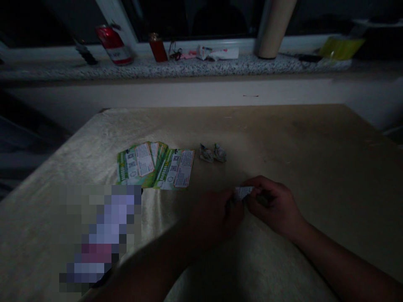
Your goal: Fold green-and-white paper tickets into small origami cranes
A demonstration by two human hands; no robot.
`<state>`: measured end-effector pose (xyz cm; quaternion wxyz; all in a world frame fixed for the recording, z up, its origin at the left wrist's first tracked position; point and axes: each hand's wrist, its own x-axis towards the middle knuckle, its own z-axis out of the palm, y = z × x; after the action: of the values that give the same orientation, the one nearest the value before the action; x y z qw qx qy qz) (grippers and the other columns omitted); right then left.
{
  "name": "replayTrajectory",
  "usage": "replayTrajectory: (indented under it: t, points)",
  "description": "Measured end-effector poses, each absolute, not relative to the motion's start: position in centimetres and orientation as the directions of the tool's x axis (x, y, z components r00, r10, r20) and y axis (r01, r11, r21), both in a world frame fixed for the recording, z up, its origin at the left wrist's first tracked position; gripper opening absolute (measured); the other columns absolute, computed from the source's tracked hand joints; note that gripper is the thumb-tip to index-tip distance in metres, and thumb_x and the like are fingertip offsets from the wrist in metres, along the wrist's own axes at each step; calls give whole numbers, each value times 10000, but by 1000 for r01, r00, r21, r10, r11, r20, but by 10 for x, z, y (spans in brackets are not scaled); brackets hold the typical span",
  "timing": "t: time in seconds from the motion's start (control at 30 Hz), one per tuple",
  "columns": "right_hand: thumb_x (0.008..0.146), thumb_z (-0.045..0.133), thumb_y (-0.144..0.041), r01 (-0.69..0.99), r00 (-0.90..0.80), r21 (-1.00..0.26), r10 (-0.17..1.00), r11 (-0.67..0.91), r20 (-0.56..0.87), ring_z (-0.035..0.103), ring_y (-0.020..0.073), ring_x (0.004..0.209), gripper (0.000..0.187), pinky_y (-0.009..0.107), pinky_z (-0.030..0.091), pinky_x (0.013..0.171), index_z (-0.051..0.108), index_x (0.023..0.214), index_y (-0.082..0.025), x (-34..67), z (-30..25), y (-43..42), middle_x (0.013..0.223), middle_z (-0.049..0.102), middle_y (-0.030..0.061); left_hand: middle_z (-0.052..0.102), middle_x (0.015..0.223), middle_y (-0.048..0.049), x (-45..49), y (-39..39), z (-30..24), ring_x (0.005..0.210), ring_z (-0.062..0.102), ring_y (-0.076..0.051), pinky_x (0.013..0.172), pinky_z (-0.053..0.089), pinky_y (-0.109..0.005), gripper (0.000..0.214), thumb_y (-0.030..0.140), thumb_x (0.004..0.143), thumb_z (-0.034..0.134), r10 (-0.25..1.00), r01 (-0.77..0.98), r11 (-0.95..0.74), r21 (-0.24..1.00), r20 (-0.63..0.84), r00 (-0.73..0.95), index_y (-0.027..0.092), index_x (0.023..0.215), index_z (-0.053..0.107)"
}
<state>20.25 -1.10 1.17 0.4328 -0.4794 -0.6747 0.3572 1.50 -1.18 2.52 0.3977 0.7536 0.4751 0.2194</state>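
Between my two hands, low over the table's middle, is a small folded piece of printed paper (244,192), pale with fine text. My left hand (217,216) is closed on its left side, thumb and fingers pinching it, in deep shadow. My right hand (277,203) grips the right edge with curled fingertips. Beyond my hands lie two small folded paper pieces, a left one (206,153) and a right one (219,153), side by side. To their left, several green and white printed leaflets (174,170) overlap on the table.
A pixelated, bluish object (110,228) lies left of my left forearm on the cloth-covered table (270,138). Along the granite sill (189,69) stand a red can (115,46), a red jar (158,48), a white tube (223,53), a tall tan cylinder (275,29) and a yellow item (341,48).
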Motion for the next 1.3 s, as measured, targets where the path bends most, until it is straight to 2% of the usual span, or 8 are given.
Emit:
replayTrajectory:
  t: [0.2, 0.37, 0.57, 0.7, 0.8, 0.97, 1.1, 1.3]
  points:
    - [767, 659, -181, 304, -177, -938, 977, 169, 119, 591, 122, 547, 140, 217, 468, 494, 700, 899, -197, 205, 7, -10, 648, 644, -15, 536, 589, 18, 16, -11, 27, 511, 461, -121, 506, 274, -252, 291, 372, 936, 502, 885, 545, -230, 806, -60, 461, 179, 726, 560]
    - [811, 701, -189, 238, -198, -946, 964, 222, 177, 617, 128, 573, 56, 221, 480, 515, 673, 857, -204, 207, 6, -8, 686, 688, -1, 485, 586, 41, 11, -12, 29, 503, 418, -101, 496, 260, -247, 260, 352, 942, 529, 861, 451, -255, 856, -12, 509, 172, 759, 567]
    - [826, 740, -184, 137, -168, -950, 952, 282, 258, 601, 123, 588, 75, 218, 476, 531, 683, 867, -210, 207, 7, -8, 696, 660, -10, 519, 667, 29, 9, -9, 20, 581, 463, -95, 527, 348, -224, 321, 414, 994, 524, 875, 93, -1, 996, -45, 483, 154, 826, 611]
    - [831, 753, -180, 77, -170, -956, 949, 283, 267, 612, 125, 619, 83, 218, 484, 559, 683, 865, -210, 208, 5, -8, 723, 658, -6, 619, 739, 8, 15, -4, 12, 581, 544, -99, 536, 453, -221, 315, 425, 873, 723, 886, -217, 218, 951, -100, 453, 145, 1003, 663]
    - [829, 757, -187, 64, -173, -961, 952, 268, 254, 602, 125, 605, 101, 217, 480, 549, 663, 859, -204, 208, 7, -9, 703, 639, -10, 668, 752, -6, 18, -2, 11, 582, 592, -104, 554, 500, -230, 354, 397, 800, 818, 884, -311, 271, 911, -108, 455, 143, 1009, 689]
    - [861, 709, -189, 99, -241, -951, 934, 294, 263, 594, 124, 567, 86, 216, 470, 520, 625, 850, -204, 208, 9, -10, 668, 629, -17, 690, 713, -3, 18, -3, 15, 578, 617, -105, 565, 515, -228, 359, 386, 739, 876, 876, -310, 314, 897, -148, 459, 140, 920, 688]
    - [850, 675, -129, 230, -266, -886, 902, 402, 340, 611, 120, 585, 100, 208, 471, 535, 629, 887, -209, 209, 9, -11, 690, 655, -18, 676, 694, 9, 17, -4, 20, 578, 603, -94, 546, 493, -207, 356, 388, 714, 892, 873, -279, 307, 910, -152, 464, 141, 830, 664]
    - [855, 614, -136, 359, -347, -819, 879, 447, 328, 584, 120, 524, 95, 222, 423, 490, 646, 783, -189, 211, 12, -10, 627, 651, -4, 644, 671, 24, 17, -3, 23, 566, 573, -83, 544, 473, -204, 411, 450, 713, 878, 873, -196, 310, 931, -196, 446, 144, 800, 617]
